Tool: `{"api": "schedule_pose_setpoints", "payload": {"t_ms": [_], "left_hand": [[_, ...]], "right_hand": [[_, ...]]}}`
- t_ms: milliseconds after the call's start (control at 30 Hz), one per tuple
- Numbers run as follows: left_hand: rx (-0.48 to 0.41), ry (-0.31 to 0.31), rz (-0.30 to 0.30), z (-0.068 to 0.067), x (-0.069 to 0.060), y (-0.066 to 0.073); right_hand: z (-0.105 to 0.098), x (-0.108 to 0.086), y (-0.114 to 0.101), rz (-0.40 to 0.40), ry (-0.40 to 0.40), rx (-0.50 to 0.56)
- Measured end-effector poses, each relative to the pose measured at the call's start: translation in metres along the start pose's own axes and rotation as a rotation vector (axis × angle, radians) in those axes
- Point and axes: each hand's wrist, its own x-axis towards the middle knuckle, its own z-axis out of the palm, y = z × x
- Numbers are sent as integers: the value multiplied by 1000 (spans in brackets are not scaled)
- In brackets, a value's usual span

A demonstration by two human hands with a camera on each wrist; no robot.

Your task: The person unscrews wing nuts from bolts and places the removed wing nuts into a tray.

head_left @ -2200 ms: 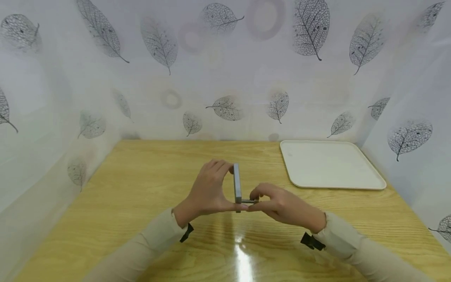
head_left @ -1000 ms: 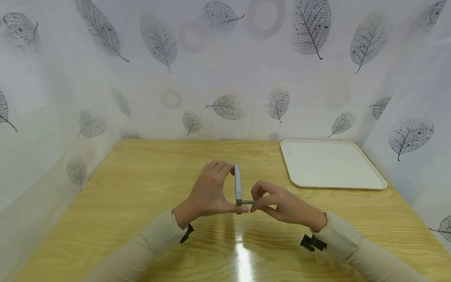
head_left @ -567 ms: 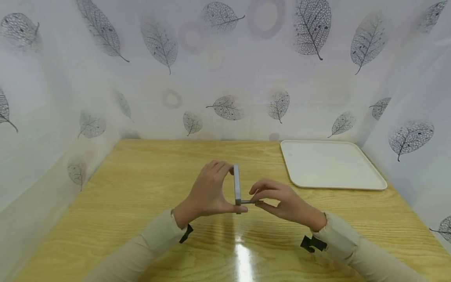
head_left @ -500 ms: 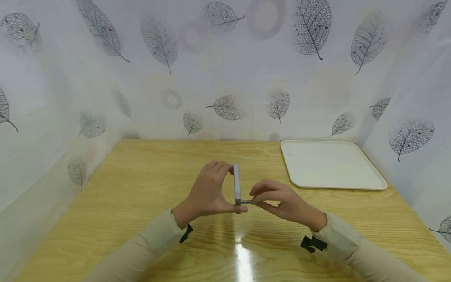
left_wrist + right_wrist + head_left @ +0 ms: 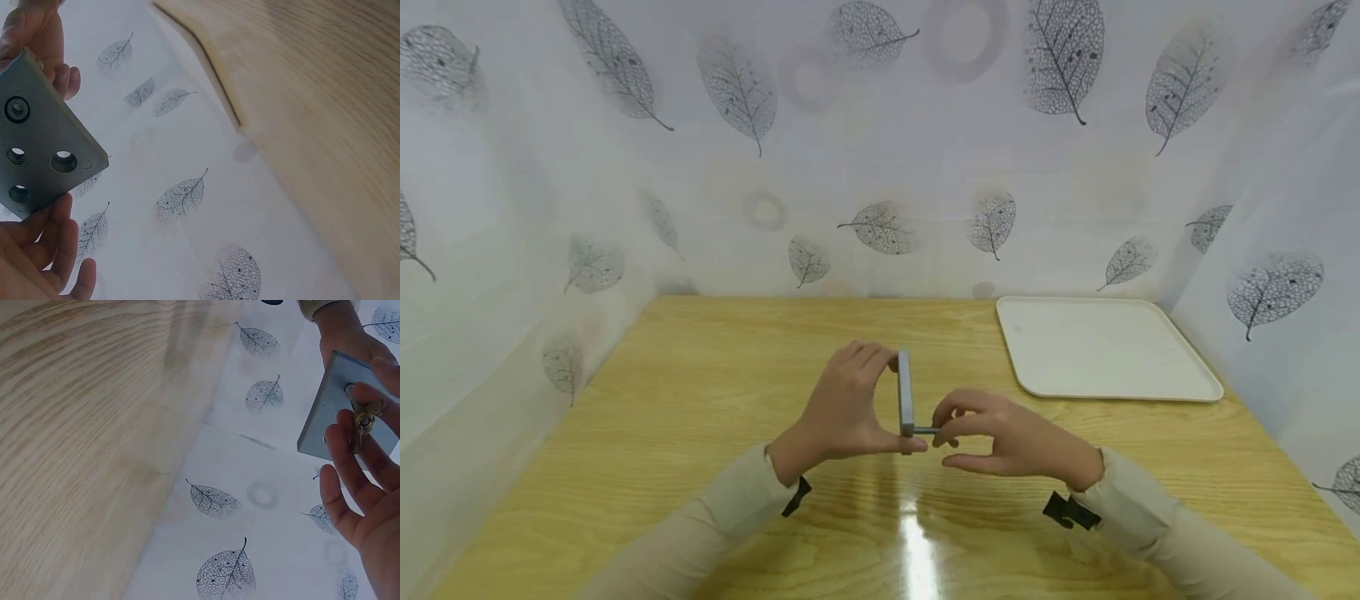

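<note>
My left hand (image 5: 846, 404) holds a grey metal plate (image 5: 905, 396) upright by its edges, thumb below and fingers above. Several holes pierce the plate (image 5: 47, 140); in one sits a round bolt head (image 5: 17, 109) with a socket. The bolt's shank (image 5: 927, 430) sticks out to the right from the plate's lower end. On it is a brass-coloured wing nut (image 5: 364, 422), apart from the plate's face. My right hand (image 5: 1011, 433) has its fingers curled round the wing nut, while its thumb stands away in the head view. Fingers partly cover the nut.
A white tray (image 5: 1108, 350) lies at the back right of the wooden table (image 5: 737, 350). Behind and at both sides hangs a white curtain (image 5: 880, 150) printed with leaves. Dark straps (image 5: 1071, 510) show at the sleeves.
My right fingers have shifted around the nut; the thumb, earlier close to the bolt, has now swung down and away from it. The left hand and plate stay almost still.
</note>
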Motion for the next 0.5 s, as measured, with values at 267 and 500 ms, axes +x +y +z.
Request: {"api": "schedule_pose_setpoints", "payload": {"t_ms": [267,500], "left_hand": [[-3,-7,-16,0,0,0],[-16,2,-17,0,-1,0]], "right_hand": [[0,1,-1,39,17,56],[3,-1,5,-9,74,86]]}}
